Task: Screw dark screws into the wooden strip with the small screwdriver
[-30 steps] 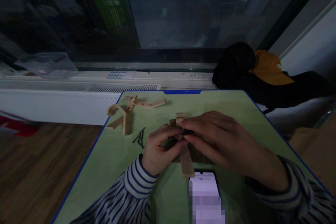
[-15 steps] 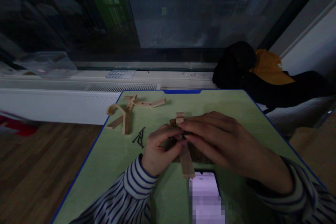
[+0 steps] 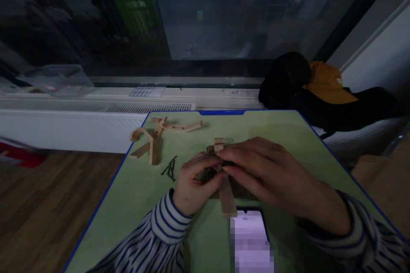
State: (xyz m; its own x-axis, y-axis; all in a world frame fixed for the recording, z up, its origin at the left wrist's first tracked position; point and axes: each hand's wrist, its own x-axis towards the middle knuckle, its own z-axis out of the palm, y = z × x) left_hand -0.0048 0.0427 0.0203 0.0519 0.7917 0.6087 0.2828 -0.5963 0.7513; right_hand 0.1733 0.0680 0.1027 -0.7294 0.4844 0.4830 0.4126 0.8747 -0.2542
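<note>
My left hand (image 3: pixel 194 183) and my right hand (image 3: pixel 272 175) meet over a wooden assembly (image 3: pixel 226 198) lying on the green table (image 3: pixel 134 196). Both hands have their fingers curled and pinched on the piece near its middle. A light wooden slat of it sticks out toward me, and a short wooden end (image 3: pixel 219 142) shows beyond my fingers. What sits right between the fingertips is hidden. Both sleeves are striped.
Curved wooden parts (image 3: pixel 153 138) lie at the table's far left, with a few small dark screws (image 3: pixel 169 168) beside them. A lit phone (image 3: pixel 251 239) lies near me. A dark bag and an orange cap (image 3: pixel 326 81) rest at the right. A white radiator (image 3: pixel 80 123) runs under the window.
</note>
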